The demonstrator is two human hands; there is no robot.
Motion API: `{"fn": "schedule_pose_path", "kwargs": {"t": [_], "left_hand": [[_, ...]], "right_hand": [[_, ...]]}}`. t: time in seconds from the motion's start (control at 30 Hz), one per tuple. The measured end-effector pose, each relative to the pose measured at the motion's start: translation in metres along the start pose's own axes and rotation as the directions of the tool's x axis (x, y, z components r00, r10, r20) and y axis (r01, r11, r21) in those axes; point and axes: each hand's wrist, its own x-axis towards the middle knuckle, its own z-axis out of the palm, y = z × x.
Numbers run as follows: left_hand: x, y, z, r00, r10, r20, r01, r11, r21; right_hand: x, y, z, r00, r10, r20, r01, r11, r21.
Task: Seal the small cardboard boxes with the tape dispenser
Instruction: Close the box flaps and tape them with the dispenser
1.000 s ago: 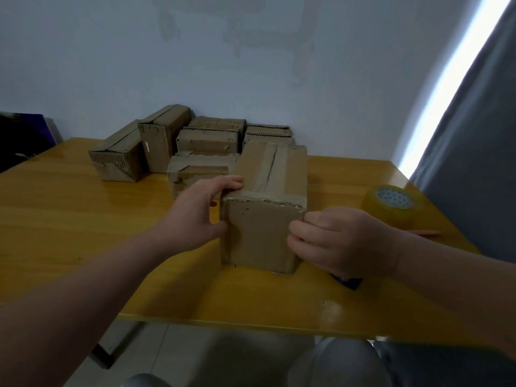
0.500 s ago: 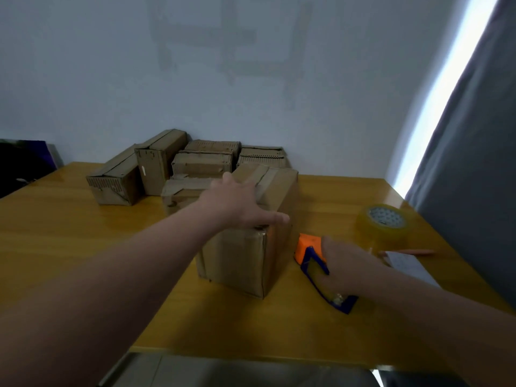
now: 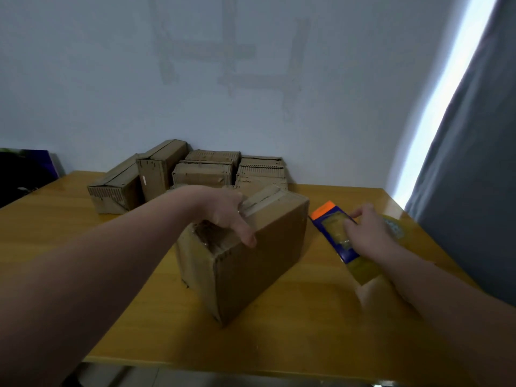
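A brown cardboard box (image 3: 251, 263) stands turned at an angle in the middle of the yellow table (image 3: 307, 331). My left hand (image 3: 226, 213) lies on its top, thumb down over the near edge, fingers across the taped seam. To the right, the blue and orange tape dispenser (image 3: 333, 233) lies on the table with yellowish tape showing. My right hand (image 3: 368, 233) grips it from the right side. A roll of tape (image 3: 395, 229) sits just behind that hand, mostly hidden.
Several more small cardboard boxes (image 3: 178, 174) are stacked at the back of the table against the wall. A dark object (image 3: 25, 171) stands at the far left. A grey curtain (image 3: 474, 163) hangs on the right.
The box has turned further under my left hand. My right hand has moved from the box to the dispenser and slid it back and right. The camera has tilted upward.
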Motion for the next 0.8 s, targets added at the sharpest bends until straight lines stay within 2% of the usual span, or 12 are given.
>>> {"fn": "schedule_pose_path", "kwargs": {"t": [0.13,0.27,0.47,0.57,0.7,0.8], "left_hand": [[-0.017,0.001,-0.008,0.989,0.071,0.127,-0.094,0.978,0.185],[-0.031,0.011,-0.013,0.962,0.114,0.249,-0.208,0.896,0.392],[-0.041,0.019,0.002,0.93,0.206,0.304,-0.343,0.784,0.517],[-0.04,0.01,0.018,0.946,0.213,0.244,-0.313,0.794,0.521],[-0.043,-0.01,0.034,0.986,0.149,-0.07,-0.095,0.863,0.496],[-0.042,-0.018,0.039,0.986,0.087,-0.141,-0.012,0.885,0.465]], "right_hand": [[0.001,-0.016,-0.012,1.0,-0.022,-0.017,0.023,0.998,0.05],[-0.001,-0.031,-0.02,0.999,-0.038,-0.018,0.04,0.99,0.132],[-0.009,-0.038,-0.022,0.998,-0.043,0.035,0.032,0.965,0.26],[-0.012,-0.037,-0.022,0.998,-0.003,0.062,-0.018,0.942,0.336],[-0.018,-0.035,-0.022,0.995,0.009,0.101,-0.046,0.93,0.365],[-0.024,-0.034,-0.018,0.993,-0.014,0.118,-0.031,0.929,0.369]]}}
